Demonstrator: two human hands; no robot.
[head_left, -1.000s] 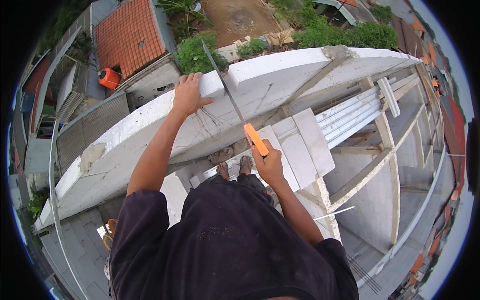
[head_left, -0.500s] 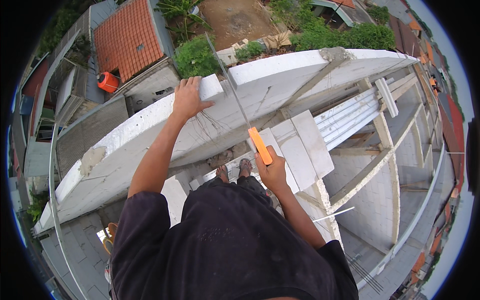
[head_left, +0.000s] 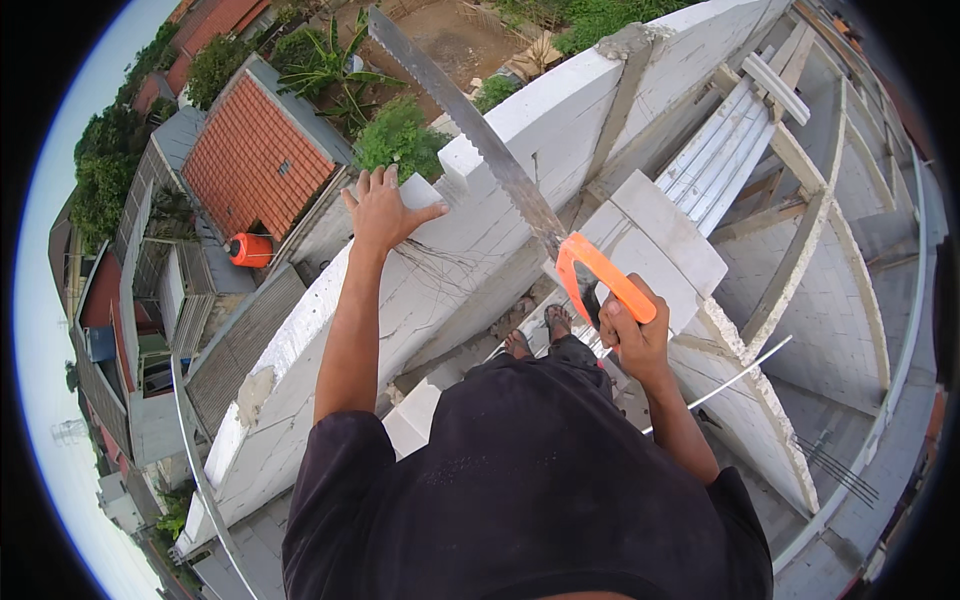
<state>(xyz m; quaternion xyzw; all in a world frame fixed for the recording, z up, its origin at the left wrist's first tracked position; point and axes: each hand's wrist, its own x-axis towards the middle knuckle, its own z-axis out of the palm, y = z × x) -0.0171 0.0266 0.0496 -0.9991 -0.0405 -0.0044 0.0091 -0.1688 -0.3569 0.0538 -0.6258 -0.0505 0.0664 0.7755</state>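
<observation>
My right hand (head_left: 636, 322) is wrapped round the orange handle of a hand saw (head_left: 480, 140). Its long toothed blade points up and away to the left, turned so that its flat side shows, above a pale block wall (head_left: 560, 105). On the wall's top edge lies my left hand (head_left: 385, 210), fingers spread, thumb stretched to the right. A block end (head_left: 422, 190) shows by its thumb. Right of that, the wall top has a notch with a stepped edge. Thin wires or roots (head_left: 440, 258) hang on the wall face below this hand.
Pale blocks (head_left: 665, 235) are stacked right of my feet, beside corrugated metal sheets (head_left: 715, 150). Partition walls with rough concrete tops run along the right. Beyond the wall the ground drops to tiled roofs (head_left: 262, 150), an orange tank (head_left: 250, 250) and shrubs.
The saw has come out of the gap in the wall top and turned from edge-on to flat-side. My left hand has spread its fingers. The whole view has swung to the left.
</observation>
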